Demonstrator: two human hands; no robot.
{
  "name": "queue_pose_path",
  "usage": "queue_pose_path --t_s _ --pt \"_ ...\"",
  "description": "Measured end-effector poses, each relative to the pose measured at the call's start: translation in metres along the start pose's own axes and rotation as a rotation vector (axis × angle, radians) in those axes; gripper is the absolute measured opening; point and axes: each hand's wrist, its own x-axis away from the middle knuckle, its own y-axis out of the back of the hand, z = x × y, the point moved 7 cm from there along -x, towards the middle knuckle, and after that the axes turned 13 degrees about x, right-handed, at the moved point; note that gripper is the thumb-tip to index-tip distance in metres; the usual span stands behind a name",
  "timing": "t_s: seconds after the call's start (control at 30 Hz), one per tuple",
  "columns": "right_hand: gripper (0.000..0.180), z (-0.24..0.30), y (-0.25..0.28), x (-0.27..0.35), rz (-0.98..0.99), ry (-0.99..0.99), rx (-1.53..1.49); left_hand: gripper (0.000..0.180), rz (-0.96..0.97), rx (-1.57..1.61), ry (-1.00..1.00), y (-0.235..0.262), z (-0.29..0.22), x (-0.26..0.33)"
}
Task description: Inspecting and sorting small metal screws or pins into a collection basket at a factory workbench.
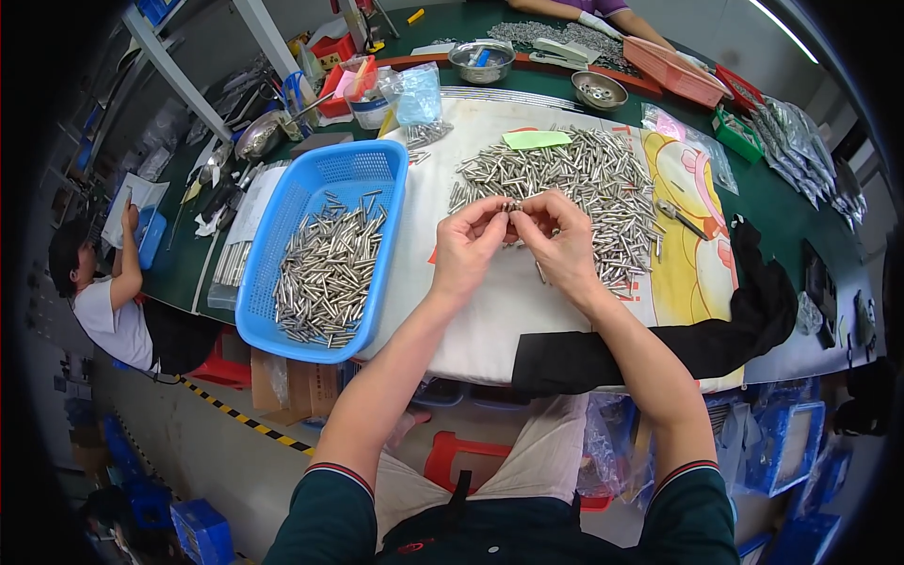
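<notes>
A green-topped workbench [796,231] is partly covered by a pale cloth [428,245] printed with a yellow cartoon. On the cloth lie a broad heap of metal pins [603,169] and, along the front right, black fabric [556,361]; a blue plastic basket [264,245] stands at left.

Metal pins [603,169]: silver-grey with bright glints, in the heap and the basket alike
Basket [254,250]: bright blue, with a perforated lattice pattern on its walls
Tablecloth [424,235]: off-white, its right part printed with a yellow cartoon figure outlined in red, plus pink patches
Paper slip [537,139]: pale lime green
Long cloth [556,363]: plain black
Bench top [796,221]: dark green
Far tray [673,71]: salmon pink
Small box [737,134]: vivid green
Wearer's sleeve [325,504]: dark green, red-and-white banded cuff
Trousers [546,443]: light beige
Stool [447,460]: red
Floor tape [250,417]: yellow-and-black diagonal stripes
Left co-worker's shirt [118,325]: white
</notes>
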Motion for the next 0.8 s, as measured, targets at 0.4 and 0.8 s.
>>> queue_pose_path --t_s 0.4,0.8 --pt "0.01 0.016 0.011 0.001 -0.108 0.12 -0.022 0.018 0.078 -0.136 -0.154 -0.006 -0.011 0.004" --pt "0.011 0.007 0.007 0.002 -0.077 0.06 -0.125 0.017 0.109 -0.198 -0.204 -0.01 -0.015 0.006"
